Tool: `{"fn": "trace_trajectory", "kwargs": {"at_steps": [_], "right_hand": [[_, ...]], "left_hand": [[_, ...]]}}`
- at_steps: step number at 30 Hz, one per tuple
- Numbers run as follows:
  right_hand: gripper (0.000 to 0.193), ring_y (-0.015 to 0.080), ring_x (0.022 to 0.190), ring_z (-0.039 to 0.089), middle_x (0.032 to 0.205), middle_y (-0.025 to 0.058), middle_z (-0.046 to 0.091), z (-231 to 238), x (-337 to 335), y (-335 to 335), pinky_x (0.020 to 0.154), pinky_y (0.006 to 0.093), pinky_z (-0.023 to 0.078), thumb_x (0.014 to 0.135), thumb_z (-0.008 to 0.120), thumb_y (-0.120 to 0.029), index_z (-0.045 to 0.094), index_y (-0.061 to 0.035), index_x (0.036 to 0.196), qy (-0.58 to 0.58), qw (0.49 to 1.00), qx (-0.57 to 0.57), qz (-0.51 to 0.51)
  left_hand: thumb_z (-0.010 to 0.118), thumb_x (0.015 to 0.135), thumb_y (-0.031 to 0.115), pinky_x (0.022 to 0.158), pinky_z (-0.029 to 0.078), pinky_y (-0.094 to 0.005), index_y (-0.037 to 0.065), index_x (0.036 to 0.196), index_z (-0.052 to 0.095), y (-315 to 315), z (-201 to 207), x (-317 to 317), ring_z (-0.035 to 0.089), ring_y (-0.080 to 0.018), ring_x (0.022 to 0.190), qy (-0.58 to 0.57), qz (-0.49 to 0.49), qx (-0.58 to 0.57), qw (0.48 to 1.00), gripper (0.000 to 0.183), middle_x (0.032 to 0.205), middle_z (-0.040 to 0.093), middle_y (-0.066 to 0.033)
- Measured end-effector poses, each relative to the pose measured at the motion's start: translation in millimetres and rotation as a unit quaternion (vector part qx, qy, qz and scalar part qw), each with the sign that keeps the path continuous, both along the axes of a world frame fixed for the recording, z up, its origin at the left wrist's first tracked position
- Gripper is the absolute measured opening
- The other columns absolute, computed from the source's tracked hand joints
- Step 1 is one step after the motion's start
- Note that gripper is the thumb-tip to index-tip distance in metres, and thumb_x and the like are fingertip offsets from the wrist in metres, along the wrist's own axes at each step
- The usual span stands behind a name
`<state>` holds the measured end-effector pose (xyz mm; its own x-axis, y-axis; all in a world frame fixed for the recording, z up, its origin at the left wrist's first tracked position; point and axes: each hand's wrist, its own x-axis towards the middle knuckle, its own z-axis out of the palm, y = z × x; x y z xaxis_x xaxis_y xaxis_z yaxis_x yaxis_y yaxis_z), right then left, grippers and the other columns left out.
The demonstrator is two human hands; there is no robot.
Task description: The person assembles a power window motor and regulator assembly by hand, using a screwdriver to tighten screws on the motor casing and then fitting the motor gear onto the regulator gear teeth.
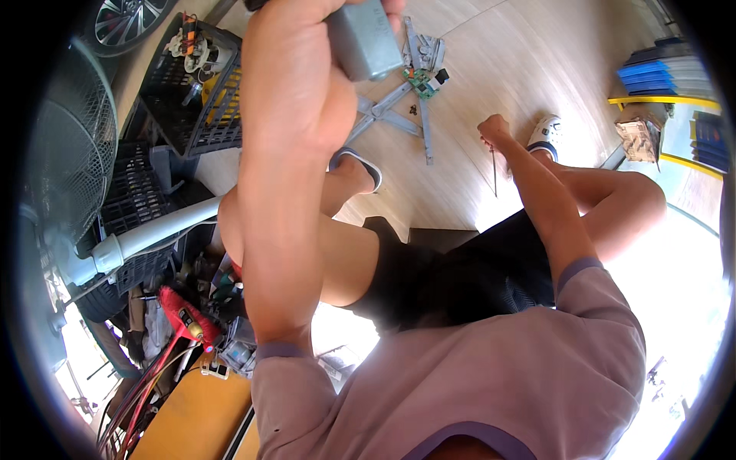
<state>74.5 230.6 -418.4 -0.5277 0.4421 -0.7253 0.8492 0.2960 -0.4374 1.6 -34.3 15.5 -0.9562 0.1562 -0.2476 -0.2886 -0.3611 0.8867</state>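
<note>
My left hand is raised close to the camera, its fingers closed around a grey box-shaped block with rounded edges. The top of that hand runs out of view. Lower and to the right, my right hand is closed in a fist, and a thin dark rod points down from it; any handle is hidden in the fingers. On the floor between my feet lie crossed grey metal bars. A green circuit board with a black part lies over one bar. Small dark pieces sit beside it.
At the left, a black crate holds assorted parts, near a standing fan and a wheel. A red brush and an orange box are lower left. Shelves with blue stacks stand at the right.
</note>
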Motion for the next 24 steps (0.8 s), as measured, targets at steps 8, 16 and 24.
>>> {"fn": "trace_trajectory", "kwargs": {"at_steps": [8,16,24], "right_hand": [[0.02,0.0432,0.088,0.069,0.09,0.0292,0.069,-27,12,0,0.081,0.049,0.056,0.081,0.054,-0.01,0.068,0.0033,0.086,0.061,0.966,0.152,0.202],[0.018,0.044,0.096,0.066,0.098,0.0254,0.069,-52,17,-3,0.087,0.0495,0.052,0.081,0.056,-0.01,0.067,-0.0033,0.093,0.123,0.957,0.157,0.209],[0.025,0.0414,0.1,0.066,0.1,0.0244,0.07,-39,30,-5,0.09,0.0465,0.051,0.08,0.056,-0.009,0.07,-0.0064,0.101,0.118,0.968,0.125,0.184]], "left_hand": [[0.062,0.081,0.01,0.079,0.051,-0.03,-0.006,0.104,0.064,-13,0,-2,0.062,-0.0183,0.082,-0.131,-0.038,0.023,0.99,0.028,0.09,0.067,-0.0113],[0.061,0.081,0.01,0.078,0.051,-0.0304,-0.006,0.103,0.064,-27,-11,1,0.062,-0.0183,0.081,-0.138,-0.051,0.028,0.989,0.028,0.091,0.067,-0.0115],[0.061,0.081,0.011,0.078,0.051,-0.0307,-0.007,0.103,0.064,-21,-15,1,0.062,-0.0183,0.081,-0.156,-0.042,0.01,0.987,0.028,0.091,0.066,-0.0117]]}}
